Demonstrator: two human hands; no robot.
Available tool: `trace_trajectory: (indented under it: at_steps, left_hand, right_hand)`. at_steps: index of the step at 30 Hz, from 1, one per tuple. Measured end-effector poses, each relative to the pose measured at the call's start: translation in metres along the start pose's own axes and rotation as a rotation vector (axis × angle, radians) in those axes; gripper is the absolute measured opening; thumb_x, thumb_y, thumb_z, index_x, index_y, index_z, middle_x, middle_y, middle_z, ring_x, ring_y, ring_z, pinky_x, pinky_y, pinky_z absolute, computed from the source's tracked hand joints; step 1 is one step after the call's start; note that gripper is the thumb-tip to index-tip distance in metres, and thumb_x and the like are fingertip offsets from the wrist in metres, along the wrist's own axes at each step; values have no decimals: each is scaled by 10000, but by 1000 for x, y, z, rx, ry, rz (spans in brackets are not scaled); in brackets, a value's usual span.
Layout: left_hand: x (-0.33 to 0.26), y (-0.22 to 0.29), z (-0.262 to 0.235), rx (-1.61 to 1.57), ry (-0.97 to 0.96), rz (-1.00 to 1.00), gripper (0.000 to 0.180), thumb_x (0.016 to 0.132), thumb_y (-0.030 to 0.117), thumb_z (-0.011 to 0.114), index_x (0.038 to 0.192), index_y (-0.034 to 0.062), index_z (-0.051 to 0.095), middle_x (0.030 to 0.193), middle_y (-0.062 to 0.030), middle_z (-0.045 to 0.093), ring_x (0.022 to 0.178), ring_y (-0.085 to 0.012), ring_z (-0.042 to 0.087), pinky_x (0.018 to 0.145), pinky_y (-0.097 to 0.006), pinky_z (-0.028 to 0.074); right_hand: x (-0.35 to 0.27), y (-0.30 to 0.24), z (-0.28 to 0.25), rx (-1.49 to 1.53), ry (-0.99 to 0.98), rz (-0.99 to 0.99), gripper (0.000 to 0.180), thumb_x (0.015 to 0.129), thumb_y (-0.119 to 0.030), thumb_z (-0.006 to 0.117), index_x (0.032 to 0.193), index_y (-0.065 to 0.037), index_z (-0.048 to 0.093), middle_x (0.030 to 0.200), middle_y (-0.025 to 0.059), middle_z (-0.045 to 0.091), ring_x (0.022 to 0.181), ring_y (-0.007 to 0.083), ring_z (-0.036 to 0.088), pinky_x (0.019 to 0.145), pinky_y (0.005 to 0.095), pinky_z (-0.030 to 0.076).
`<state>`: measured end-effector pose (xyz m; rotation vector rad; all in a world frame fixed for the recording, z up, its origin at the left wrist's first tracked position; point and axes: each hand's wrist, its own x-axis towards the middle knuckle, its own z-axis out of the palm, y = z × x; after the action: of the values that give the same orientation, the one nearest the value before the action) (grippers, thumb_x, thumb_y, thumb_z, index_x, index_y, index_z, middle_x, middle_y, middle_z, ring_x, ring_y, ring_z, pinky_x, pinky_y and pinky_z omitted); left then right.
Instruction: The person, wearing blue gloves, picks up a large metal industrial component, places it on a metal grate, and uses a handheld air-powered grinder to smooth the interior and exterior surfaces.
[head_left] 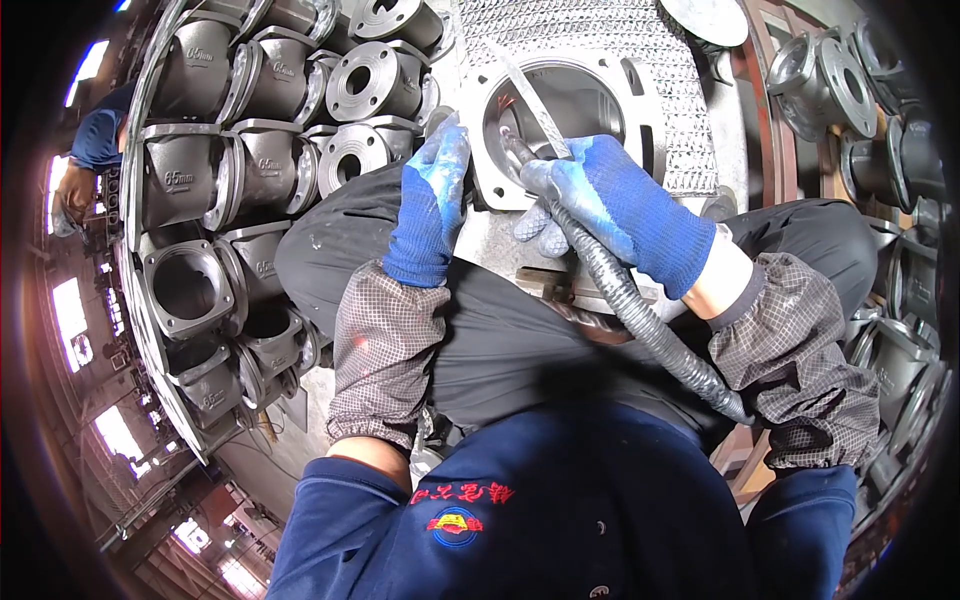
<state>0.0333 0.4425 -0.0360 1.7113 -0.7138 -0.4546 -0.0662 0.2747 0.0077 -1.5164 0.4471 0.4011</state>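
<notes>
Closest to the lens is the navy shirt (590, 490), with dark trousers (500, 350) past it, knees spread either side of the work. Biggest thing after that is the metal-edged rack (134, 170) on the left, packed with rows of grey flanged castings (185, 170); you can look into several bores but they're too dark to make anything out. More castings (820, 85) are piled on the right. In the middle, between the knees, the casting being worked (580, 100) sits just beside a textured mat (690, 130), its big round bore facing up. Right hand (595, 195) is wrapped firmly round a dark hand tool (515, 150) trailing a ribbed hose (625, 290), tip end down in the bore, with a reddish streak there that looks like sparks to me. A pale strip (530, 95) slants over the opening. Left hand (433, 190) is at the flange's left side, fingers together; can't tell if it's gripping or just leaning. Imo: brace the casting with that left glove, fingers clear of the bore, use light even strokes round the wall, and leave slack in the hose so it doesn't drag the tip.
</notes>
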Motion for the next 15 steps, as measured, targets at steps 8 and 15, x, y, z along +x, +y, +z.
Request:
trace_trajectory:
  at_steps: [8, 15]
  left_hand:
    - [1, -3, 9, -79, 60, 47, 354, 944, 182, 450, 1201, -56, 496, 1064, -106, 592, 927, -144, 564, 820, -259, 466]
    - [8, -35, 9, -277, 165, -203, 380, 958, 253, 427, 1187, -40, 504, 1082, -110, 586, 980, -151, 563, 846, -260, 472]
  right_hand:
    - [-19, -12, -7, 290, -45, 36, 274, 857, -162, 485, 880, 104, 546, 664, 153, 591, 588, 228, 647, 503, 312, 549]
    - [-74, -34, -66, 180, 109, -273, 366, 897, -279, 502, 1033, 55, 565, 804, 138, 643, 461, 93, 539, 428, 191, 447]
